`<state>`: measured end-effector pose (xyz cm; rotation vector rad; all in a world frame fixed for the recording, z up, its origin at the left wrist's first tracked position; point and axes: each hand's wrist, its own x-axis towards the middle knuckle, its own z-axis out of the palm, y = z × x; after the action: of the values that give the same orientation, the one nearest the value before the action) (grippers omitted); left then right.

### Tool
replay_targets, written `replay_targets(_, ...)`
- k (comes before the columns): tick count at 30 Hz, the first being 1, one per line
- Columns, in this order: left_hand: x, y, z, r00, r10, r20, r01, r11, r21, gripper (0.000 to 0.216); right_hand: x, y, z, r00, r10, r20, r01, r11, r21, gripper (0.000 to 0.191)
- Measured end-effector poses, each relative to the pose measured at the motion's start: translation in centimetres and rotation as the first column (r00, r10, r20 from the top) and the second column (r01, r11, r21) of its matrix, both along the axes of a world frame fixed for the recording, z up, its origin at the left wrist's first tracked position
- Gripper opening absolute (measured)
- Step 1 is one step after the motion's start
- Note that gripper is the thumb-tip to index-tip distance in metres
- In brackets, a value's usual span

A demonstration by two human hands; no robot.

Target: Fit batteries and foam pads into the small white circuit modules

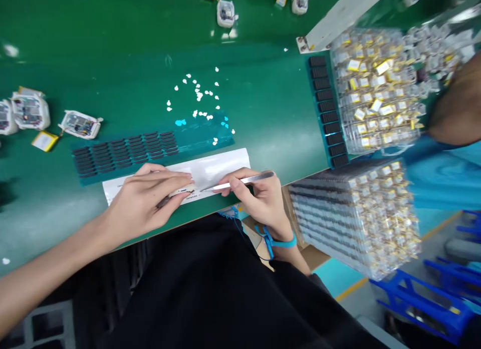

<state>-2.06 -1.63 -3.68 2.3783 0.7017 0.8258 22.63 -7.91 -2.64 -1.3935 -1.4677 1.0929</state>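
Observation:
My left hand (148,201) lies on a white paper strip (210,169) at the near edge of the green table, its fingers pressed together on a small dark part that I cannot name. My right hand (261,199) pinches metal tweezers (240,182), whose tips point left toward my left fingertips. A blue wrist strap (276,240) circles my right wrist. Just beyond the paper lies a teal sheet (124,151) carrying rows of small black pads.
Small white casings (30,111) and a yellow cell (44,140) sit at the far left. White scraps (199,96) dot the table's middle. Clear trays of gold-and-white parts (376,88) stand stacked at right, with another stack (361,214) lower. Another person's arm (456,106) reaches in at the right edge.

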Motion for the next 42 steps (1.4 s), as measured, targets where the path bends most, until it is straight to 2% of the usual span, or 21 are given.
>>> replay_targets(4, -0.2, -0.1, 0.0, 1.0, -0.02, -0.017, 0.02, 1.0, 0.0, 0.02, -0.4, -0.2, -0.2, 1.0, -0.025, 0.005, 0.025, 1.0, 0.002, 0.02)
replay_targets(8, -0.3, 0.0, -0.1, 1.0, -0.02, -0.018, 0.02, 1.0, 0.015, 0.022, -0.1, -0.2, -0.3, 0.999, 0.035, -0.013, -0.034, 0.999, 0.014, 0.018)
replay_targets(11, -0.1, 0.0, 0.0, 1.0, -0.02, -0.012, 0.02, 1.0, 0.014, 0.024, 0.4, -0.3, -0.4, 0.976, 0.096, -0.196, -0.096, 0.995, 0.006, 0.016)
replay_targets(14, 0.0, -0.1, 0.4, 0.999, -0.012, 0.039, 0.013, 1.0, -0.019, 0.025, 0.6, -0.3, -0.5, 0.919, 0.068, -0.389, -0.071, 0.997, 0.005, 0.017)
replay_targets(15, -0.1, -0.2, 0.6, 0.998, 0.015, 0.068, -0.012, 0.999, -0.04, 0.026, 0.5, -0.2, -0.5, 0.914, 0.037, -0.404, -0.03, 0.999, 0.023, 0.018)
replay_targets(17, -0.3, -0.4, 1.1, 0.981, 0.146, 0.125, -0.136, 0.987, -0.081, 0.027, -0.1, 0.0, -0.4, 0.919, -0.041, -0.393, 0.077, 0.994, 0.077, 0.02)
replay_targets(19, -0.6, -0.5, 1.7, 0.933, 0.314, 0.174, -0.29, 0.945, -0.149, 0.028, -1.3, 0.5, -0.1, 0.911, -0.109, -0.398, 0.179, 0.974, 0.142, 0.02)
replay_targets(20, -0.8, -0.5, 1.9, 0.907, 0.37, 0.199, -0.328, 0.92, -0.215, 0.027, -2.0, 0.8, 0.2, 0.904, -0.122, -0.409, 0.21, 0.961, 0.177, 0.019)
replay_targets(21, -1.0, -0.5, 2.2, 0.89, 0.397, 0.224, -0.323, 0.897, -0.302, 0.026, -2.7, 1.2, 0.5, 0.899, -0.115, -0.422, 0.221, 0.952, 0.213, 0.018)
replay_targets(23, -1.3, -0.4, 2.7, 0.88, 0.395, 0.263, -0.231, 0.841, -0.49, 0.02, -4.0, 2.0, 1.1, 0.904, -0.068, -0.421, 0.193, 0.946, 0.262, 0.017)
replay_targets(25, -1.4, -0.4, 2.9, 0.876, 0.387, 0.286, -0.148, 0.783, -0.605, 0.016, -5.0, 2.5, 1.5, 0.921, -0.027, -0.388, 0.147, 0.948, 0.283, 0.017)
replay_targets(30, -2.0, -0.7, 2.9, 0.853, 0.413, 0.318, -0.031, 0.65, -0.76, 0.017, -6.5, 2.8, 1.3, 0.914, 0.004, -0.405, 0.116, 0.955, 0.273, 0.018)
replay_targets(33, -2.5, -0.7, 3.0, 0.857, 0.386, 0.342, 0.061, 0.583, -0.81, 0.022, -6.9, 2.9, 0.8, 0.94, -0.019, -0.34, 0.124, 0.949, 0.289, 0.017)
replay_targets(37, -2.8, -0.3, 3.4, 0.878, 0.317, 0.359, 0.115, 0.588, -0.8, 0.033, -7.5, 3.4, 0.3, 0.956, -0.003, -0.294, 0.106, 0.936, 0.335, 0.018)
replay_targets(42, -2.7, 0.1, 4.0, 0.891, 0.326, 0.317, 0.052, 0.619, -0.783, 0.035, -8.0, 3.7, 0.4, 0.971, -0.055, -0.235, 0.133, 0.934, 0.332, 0.019)
